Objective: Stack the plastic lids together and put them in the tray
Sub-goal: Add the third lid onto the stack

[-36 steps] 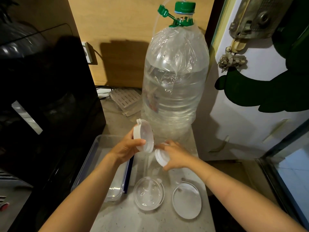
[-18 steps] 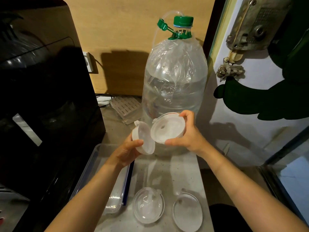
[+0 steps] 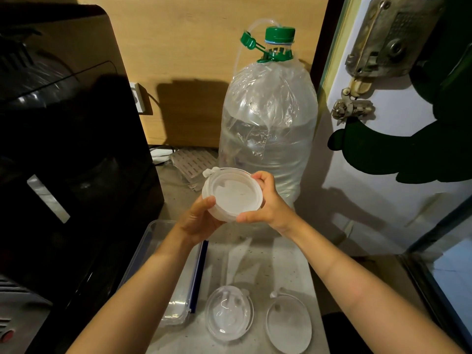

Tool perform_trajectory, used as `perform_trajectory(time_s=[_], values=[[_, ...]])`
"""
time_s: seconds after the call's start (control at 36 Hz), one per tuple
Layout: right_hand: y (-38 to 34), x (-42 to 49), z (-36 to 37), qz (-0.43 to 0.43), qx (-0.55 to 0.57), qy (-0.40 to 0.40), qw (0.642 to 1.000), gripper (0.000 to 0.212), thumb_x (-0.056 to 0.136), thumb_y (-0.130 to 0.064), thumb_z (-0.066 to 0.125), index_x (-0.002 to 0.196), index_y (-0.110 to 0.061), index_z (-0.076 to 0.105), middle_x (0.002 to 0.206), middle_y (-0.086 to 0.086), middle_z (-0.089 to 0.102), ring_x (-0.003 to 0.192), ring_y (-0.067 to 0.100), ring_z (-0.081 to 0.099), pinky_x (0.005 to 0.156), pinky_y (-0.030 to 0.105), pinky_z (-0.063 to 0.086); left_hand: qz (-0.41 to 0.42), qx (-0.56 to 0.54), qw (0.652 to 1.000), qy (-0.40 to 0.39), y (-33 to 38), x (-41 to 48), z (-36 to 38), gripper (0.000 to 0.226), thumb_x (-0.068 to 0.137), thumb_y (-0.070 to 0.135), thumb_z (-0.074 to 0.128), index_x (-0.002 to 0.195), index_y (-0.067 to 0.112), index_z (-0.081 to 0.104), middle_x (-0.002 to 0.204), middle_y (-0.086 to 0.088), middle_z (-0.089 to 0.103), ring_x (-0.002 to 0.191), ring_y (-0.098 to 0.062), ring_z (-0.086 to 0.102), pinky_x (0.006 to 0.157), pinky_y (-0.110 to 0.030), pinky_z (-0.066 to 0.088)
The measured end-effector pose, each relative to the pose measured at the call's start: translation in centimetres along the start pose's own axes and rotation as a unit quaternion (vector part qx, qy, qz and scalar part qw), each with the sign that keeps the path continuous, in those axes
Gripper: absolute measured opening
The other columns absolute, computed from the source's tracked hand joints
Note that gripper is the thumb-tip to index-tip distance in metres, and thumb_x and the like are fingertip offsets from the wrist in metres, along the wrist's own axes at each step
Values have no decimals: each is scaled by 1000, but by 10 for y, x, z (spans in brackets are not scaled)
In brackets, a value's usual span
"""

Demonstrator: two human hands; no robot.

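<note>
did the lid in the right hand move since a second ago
Yes. The right hand lifted its lid off the counter, up in front of the water bottle, and pressed it onto the lid in the left hand.

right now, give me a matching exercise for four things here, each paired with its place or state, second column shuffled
Things:
1. stacked lids
2. tray
3. water bottle
4. flat lid

Places or states:
A. stands at the back, green cap on
B. lies on the counter nearest the right edge
C. held up between both hands
D. sits on the counter under the left forearm

Pairs: 1-C, 2-D, 3-A, 4-B
</note>
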State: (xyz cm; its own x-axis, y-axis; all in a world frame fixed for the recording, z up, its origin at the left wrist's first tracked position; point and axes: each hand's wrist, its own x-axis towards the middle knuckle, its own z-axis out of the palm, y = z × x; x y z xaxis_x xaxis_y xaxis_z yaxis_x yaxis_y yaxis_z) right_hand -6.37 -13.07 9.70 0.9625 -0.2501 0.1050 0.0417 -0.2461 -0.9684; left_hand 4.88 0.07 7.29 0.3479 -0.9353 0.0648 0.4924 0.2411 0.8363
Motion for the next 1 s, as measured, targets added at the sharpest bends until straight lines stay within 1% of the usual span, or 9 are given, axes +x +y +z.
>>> perform_trajectory(time_s=[0.11,0.19,0.28,0.36,0.47,0.58,0.67,0.72,1.0], values=[[-2,2,-1,-4,-42,-22,999,113,43,-39,76,134,-22,12,131,-8,34,122,4,38,101,16,37,0,-8,1000,-1,1,1,4,98,39,44,89,121,14,43,103,-3,68,95,-17,64,75,-29,56],[-4,4,-3,-12,-65,-42,997,112,46,-38,77,139,-17,18,129,-17,35,119,-4,38,94,5,37,3,-1,1000,-5,1,1,7,100,39,44,89,121,14,41,108,-8,58,93,-16,64,74,-29,56],[-4,5,-4,5,-85,-52,995,112,46,-40,78,141,-19,21,134,-9,36,119,-3,39,89,1,36,4,14,1000,-13,2,1,10,96,38,45,88,118,17,42,107,-8,51,89,-14,64,72,-27,56],[-5,4,-4,16,-106,-59,992,108,48,-43,79,139,-23,25,136,-10,38,122,2,39,89,-1,34,4,25,1000,-13,2,1,10,94,36,44,88,115,19,44,104,-7,51,85,-13,63,69,-27,55],[-7,4,-10,15,-141,-63,988,84,65,-12,83,123,-36,27,116,-33,35,107,-13,39,80,-9,29,1,34,999,-15,2,1,9,93,37,44,88,115,19,44,104,-8,52,86,-14,62,69,-28,55],[-10,2,-13,3,-185,-66,981,83,67,-8,80,121,-41,26,112,-37,31,103,-11,38,81,-9,29,-5,34,999,-15,1,2,6,93,38,43,88,116,18,44,104,-9,51,87,-15,61,70,-28,55],[-14,0,-11,10,-212,-74,974,96,69,-19,81,142,-27,20,143,-19,31,127,-1,29,105,9,25,-5,32,999,-17,1,2,7,91,39,43,88,115,16,45,102,-7,57,88,-15,62,73,-28,55],[-17,-1,-10,17,-229,-76,970,102,69,-25,80,146,-24,13,154,-4,20,140,12,19,109,23,19,-3,36,999,-26,2,2,8,87,40,43,87,112,16,47,95,-3,65,86,-14,64,73,-26,55],[-12,4,-4,44,-343,-117,931,110,70,-44,75,147,-21,1,158,-1,4,145,17,1,118,36,10,-6,94,996,-5,1,-5,4,86,41,45,85,113,16,47,99,-8,55,86,-14,60,71,-25,54]])
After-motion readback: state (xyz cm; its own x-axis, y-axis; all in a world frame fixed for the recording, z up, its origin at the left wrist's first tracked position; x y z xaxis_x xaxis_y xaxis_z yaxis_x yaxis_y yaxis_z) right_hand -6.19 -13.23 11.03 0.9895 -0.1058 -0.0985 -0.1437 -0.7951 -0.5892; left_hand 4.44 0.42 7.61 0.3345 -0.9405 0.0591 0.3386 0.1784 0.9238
